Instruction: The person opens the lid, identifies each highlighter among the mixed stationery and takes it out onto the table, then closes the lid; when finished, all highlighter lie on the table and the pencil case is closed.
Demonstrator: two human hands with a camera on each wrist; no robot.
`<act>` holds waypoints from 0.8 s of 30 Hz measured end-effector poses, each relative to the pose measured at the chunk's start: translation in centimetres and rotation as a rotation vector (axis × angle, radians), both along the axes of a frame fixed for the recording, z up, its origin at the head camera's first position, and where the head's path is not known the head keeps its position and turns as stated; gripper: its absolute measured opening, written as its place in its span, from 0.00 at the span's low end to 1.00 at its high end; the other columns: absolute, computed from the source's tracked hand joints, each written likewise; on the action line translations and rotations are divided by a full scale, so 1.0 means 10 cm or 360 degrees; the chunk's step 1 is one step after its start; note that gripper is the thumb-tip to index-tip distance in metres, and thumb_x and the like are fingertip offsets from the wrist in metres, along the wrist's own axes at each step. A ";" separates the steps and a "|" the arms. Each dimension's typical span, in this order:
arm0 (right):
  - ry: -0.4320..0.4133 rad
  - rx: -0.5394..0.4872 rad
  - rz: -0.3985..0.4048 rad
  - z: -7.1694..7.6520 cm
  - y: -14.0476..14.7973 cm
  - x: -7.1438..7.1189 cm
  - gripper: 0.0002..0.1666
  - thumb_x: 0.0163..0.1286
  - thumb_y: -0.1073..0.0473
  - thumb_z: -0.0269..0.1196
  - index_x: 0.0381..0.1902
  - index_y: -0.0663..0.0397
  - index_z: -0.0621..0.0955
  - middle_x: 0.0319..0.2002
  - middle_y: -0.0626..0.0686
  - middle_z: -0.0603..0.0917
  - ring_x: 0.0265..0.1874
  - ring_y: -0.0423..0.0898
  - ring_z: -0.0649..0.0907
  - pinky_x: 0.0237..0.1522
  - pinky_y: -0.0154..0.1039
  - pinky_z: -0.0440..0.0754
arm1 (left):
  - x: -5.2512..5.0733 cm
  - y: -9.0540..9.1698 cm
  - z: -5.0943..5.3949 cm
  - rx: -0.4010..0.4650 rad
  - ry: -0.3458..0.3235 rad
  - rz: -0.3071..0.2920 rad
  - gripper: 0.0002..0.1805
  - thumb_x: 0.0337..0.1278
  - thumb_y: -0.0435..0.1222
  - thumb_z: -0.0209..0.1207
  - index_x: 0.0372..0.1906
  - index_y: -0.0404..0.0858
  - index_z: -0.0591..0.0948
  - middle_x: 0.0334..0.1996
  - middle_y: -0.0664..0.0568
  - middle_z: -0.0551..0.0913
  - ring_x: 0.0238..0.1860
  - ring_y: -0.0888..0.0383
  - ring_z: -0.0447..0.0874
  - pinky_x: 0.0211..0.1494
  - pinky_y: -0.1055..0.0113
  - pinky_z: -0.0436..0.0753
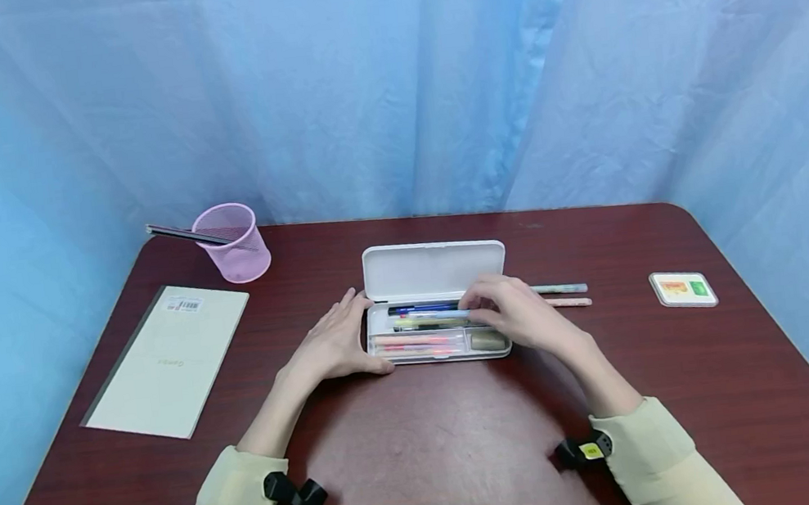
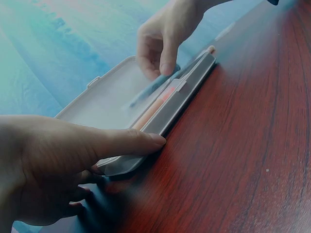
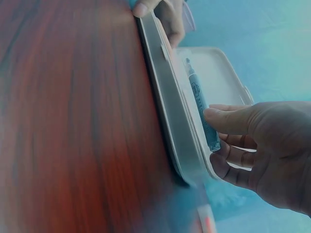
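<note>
At a white plastic case (image 1: 434, 268), left hand (image 1: 338, 340) splayed against it, right hand (image 1: 517, 309) pinching a slim blue pen (image 3: 197, 92) (lettering in right-wrist view only)

surface (image 1: 744, 381): dark reddish-brown wood grain, rounded far corners. light blue curtain (image 1: 329, 96) hangs in folds behind it and along both sides. far left: pinkish-purple mesh cup (image 1: 247, 262), dark thin sticks (image 1: 184, 234) leaning out over its rim to the left. nearer, apart from cup: pale notebook (image 1: 165, 368), flat, slanted, dark spine strip, barcode sticker (image 1: 184, 304). right side: small flat case (image 1: 685, 303), orange and green patches showing.
</note>
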State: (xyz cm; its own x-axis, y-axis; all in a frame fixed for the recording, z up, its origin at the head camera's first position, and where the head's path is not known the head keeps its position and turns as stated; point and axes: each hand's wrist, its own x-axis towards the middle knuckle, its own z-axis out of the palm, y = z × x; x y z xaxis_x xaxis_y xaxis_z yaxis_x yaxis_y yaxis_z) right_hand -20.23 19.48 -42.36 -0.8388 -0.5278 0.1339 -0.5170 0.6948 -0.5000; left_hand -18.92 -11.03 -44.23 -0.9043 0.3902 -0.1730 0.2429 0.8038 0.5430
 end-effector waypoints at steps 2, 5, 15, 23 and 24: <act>0.0000 0.0004 -0.0040 0.02 0.09 0.02 0.07 0.67 0.63 0.70 0.41 0.47 0.88 0.38 0.45 0.87 0.38 0.41 0.84 0.42 0.42 0.85 | 0.00 0.00 0.00 -0.0003 0.0000 -0.0001 0.57 0.36 0.54 0.80 0.73 0.39 0.65 0.80 0.38 0.60 0.84 0.41 0.51 0.84 0.43 0.59; 0.0004 0.0032 -0.0092 0.04 0.24 0.03 0.08 0.67 0.63 0.71 0.42 0.47 0.88 0.38 0.45 0.86 0.39 0.41 0.83 0.42 0.42 0.85 | 0.01 -0.01 0.01 0.0004 0.0003 0.0007 0.57 0.35 0.54 0.80 0.73 0.39 0.66 0.80 0.38 0.60 0.84 0.41 0.51 0.84 0.42 0.60; 0.0199 0.0061 -0.0151 0.05 0.85 0.12 0.11 0.63 0.67 0.73 0.39 0.45 0.89 0.37 0.43 0.86 0.35 0.36 0.79 0.37 0.39 0.82 | 0.01 0.01 0.00 -0.0002 -0.0008 0.0010 0.57 0.35 0.54 0.80 0.73 0.40 0.66 0.81 0.39 0.58 0.83 0.39 0.52 0.83 0.40 0.61; 0.0252 0.0109 -0.0191 -0.02 1.19 0.19 0.15 0.59 0.69 0.75 0.39 0.42 0.88 0.35 0.41 0.84 0.34 0.34 0.77 0.35 0.33 0.80 | 0.00 0.01 -0.01 -0.0010 0.0000 -0.0008 0.57 0.36 0.54 0.80 0.73 0.39 0.65 0.80 0.39 0.60 0.84 0.41 0.51 0.84 0.42 0.59; 0.0252 0.0114 -0.0195 -0.03 1.22 0.20 0.16 0.59 0.69 0.75 0.39 0.42 0.88 0.35 0.41 0.84 0.34 0.34 0.77 0.35 0.33 0.80 | 0.00 0.01 -0.01 -0.0009 -0.0007 -0.0010 0.57 0.36 0.54 0.80 0.73 0.39 0.65 0.80 0.40 0.60 0.84 0.42 0.50 0.85 0.43 0.58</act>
State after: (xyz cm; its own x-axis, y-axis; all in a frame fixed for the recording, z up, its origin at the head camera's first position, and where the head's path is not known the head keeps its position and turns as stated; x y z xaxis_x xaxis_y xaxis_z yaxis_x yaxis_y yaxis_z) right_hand -18.24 31.71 -42.63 -0.8686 -0.4363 0.2347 -0.4948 0.7880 -0.3664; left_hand -18.88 -10.91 -44.34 -0.9011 0.3948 -0.1791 0.2456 0.8053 0.5396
